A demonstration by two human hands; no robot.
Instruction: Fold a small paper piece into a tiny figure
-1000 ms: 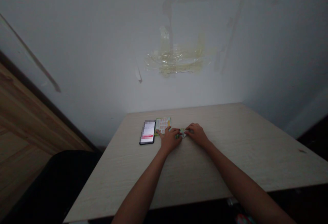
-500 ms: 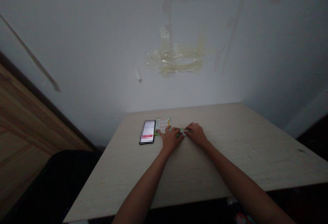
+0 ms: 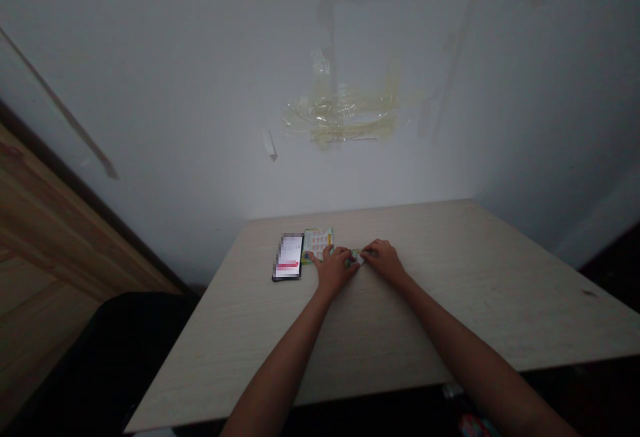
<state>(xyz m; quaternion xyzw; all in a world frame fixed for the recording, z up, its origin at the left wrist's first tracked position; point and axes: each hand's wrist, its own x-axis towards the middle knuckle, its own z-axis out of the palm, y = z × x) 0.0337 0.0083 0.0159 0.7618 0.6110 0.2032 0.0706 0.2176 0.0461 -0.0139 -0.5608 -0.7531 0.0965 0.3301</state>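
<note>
Both of my hands rest on the pale wooden table (image 3: 450, 304), fingertips meeting over a small green and white piece of paper (image 3: 355, 257). My left hand (image 3: 333, 270) presses on its left part with curled fingers. My right hand (image 3: 384, 260) pinches its right end. The piece is mostly hidden under my fingers. Just left of my left hand lies a colourful printed sheet (image 3: 317, 242) and a phone (image 3: 289, 257) with a lit screen.
A white wall with old yellowed tape residue (image 3: 345, 114) stands right behind the table. A wooden panel (image 3: 45, 237) slants at the left, and a dark chair back (image 3: 115, 350) sits beside the table's left edge.
My hands have barely shifted; the fingers stay together on the small paper piece in the same spot.
</note>
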